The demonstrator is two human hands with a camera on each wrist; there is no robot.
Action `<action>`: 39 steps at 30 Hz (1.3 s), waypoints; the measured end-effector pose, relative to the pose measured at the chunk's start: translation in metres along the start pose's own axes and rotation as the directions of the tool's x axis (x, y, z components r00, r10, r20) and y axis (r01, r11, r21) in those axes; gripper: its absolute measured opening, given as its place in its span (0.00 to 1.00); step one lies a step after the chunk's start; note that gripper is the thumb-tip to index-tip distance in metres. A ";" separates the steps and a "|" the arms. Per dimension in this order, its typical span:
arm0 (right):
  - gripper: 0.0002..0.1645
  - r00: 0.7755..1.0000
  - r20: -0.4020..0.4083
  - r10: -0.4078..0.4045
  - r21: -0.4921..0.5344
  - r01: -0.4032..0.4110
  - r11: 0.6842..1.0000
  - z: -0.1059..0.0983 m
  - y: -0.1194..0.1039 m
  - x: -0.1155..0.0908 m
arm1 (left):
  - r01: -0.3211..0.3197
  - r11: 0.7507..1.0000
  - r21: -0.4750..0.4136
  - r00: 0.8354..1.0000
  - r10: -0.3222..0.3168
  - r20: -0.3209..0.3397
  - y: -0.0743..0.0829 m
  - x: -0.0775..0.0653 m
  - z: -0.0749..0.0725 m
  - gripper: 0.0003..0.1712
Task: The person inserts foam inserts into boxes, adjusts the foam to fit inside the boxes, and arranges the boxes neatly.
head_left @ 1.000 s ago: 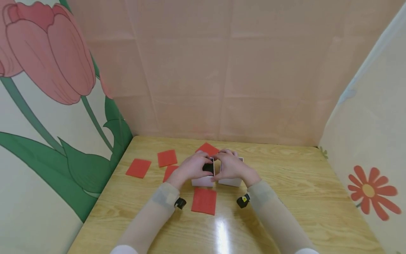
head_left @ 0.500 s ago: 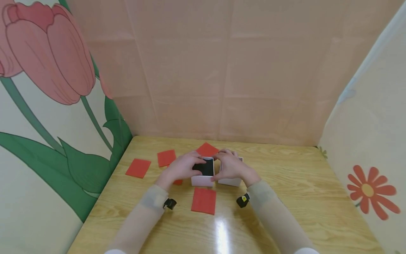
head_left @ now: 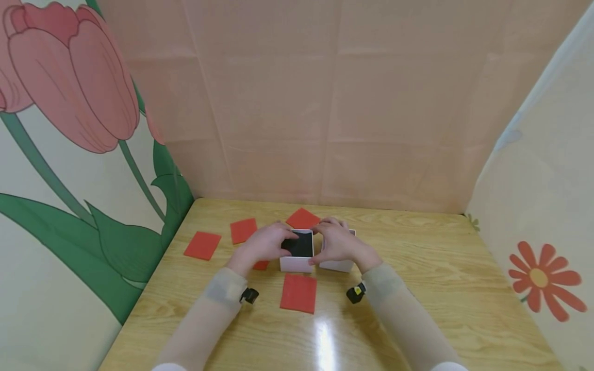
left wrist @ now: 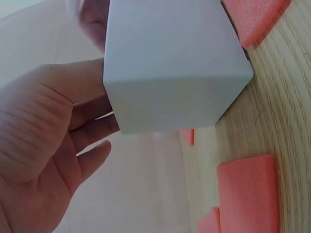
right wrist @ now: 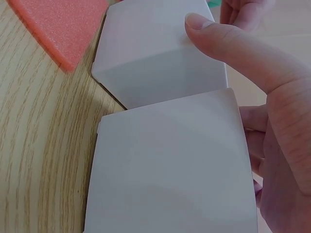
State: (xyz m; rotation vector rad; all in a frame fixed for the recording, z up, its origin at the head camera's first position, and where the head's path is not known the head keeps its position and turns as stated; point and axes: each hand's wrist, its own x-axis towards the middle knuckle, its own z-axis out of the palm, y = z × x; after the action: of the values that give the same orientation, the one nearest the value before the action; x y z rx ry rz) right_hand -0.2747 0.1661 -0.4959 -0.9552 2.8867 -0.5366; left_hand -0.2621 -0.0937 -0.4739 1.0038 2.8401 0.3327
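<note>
Two small white boxes stand side by side on the table, the left box (head_left: 295,265) and the right box (head_left: 341,266). A flat black layer (head_left: 302,246) shows inside the left one. My left hand (head_left: 263,243) is over that box's left side, fingers reaching across the opening, relaxed and holding nothing that I can see; some fingertips are hidden behind the box (left wrist: 170,43) in the left wrist view. Across the left box's right side, my right hand (head_left: 341,243) grips it, thumb on the near wall (right wrist: 146,73). That hand covers much of the right box.
Around the boxes lie several red foam squares: one in front (head_left: 298,293), one behind (head_left: 302,218), others to the left (head_left: 202,245) (head_left: 243,231). One is partly under my left arm. A pink cloth wall (head_left: 325,129) closes off the wooden table's far edge.
My left hand has drawn back leftward from the middle of the left box, uncovering more of the black layer. The right hand and both boxes have stayed in place.
</note>
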 end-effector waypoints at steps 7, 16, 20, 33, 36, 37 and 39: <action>0.54 1.000 -0.003 -0.005 0.006 0.005 1.000 0.000 -0.001 0.000 | 0.007 1.000 0.022 1.000 -0.008 0.022 0.003 0.002 -0.001 0.29; 0.55 1.000 0.005 -0.006 -0.011 0.006 1.000 0.000 0.000 0.000 | -0.092 0.995 0.027 0.996 0.092 -0.001 0.010 0.007 0.000 0.28; 0.55 1.000 0.004 -0.009 -0.003 0.009 1.000 -0.001 0.000 0.000 | -0.107 0.994 0.018 0.994 0.107 -0.001 0.011 0.013 0.002 0.27; 0.57 1.000 0.009 -0.005 -0.005 0.005 1.000 -0.002 -0.001 -0.001 | -0.092 0.996 -0.003 0.996 0.092 0.017 0.012 0.016 0.002 0.28; 0.61 1.000 0.014 -0.006 -0.021 0.007 1.000 -0.003 -0.001 -0.002 | -0.092 0.995 -0.042 0.996 0.093 0.016 0.010 0.014 0.000 0.29; 0.63 1.000 0.017 -0.006 -0.025 0.006 1.000 -0.004 -0.002 -0.003 | -0.088 0.994 -0.063 0.996 0.089 0.013 0.009 0.013 -0.001 0.30; 0.67 1.000 0.020 -0.006 -0.028 0.006 1.000 -0.005 -0.001 -0.005 | -0.079 0.991 -0.105 0.997 0.079 -0.003 0.008 0.010 -0.003 0.31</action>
State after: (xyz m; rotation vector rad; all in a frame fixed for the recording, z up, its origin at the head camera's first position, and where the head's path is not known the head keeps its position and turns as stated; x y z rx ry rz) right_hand -0.2706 0.1697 -0.4908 -0.9674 2.8821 -0.4852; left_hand -0.2659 -0.0817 -0.4697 1.0963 2.7546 0.4828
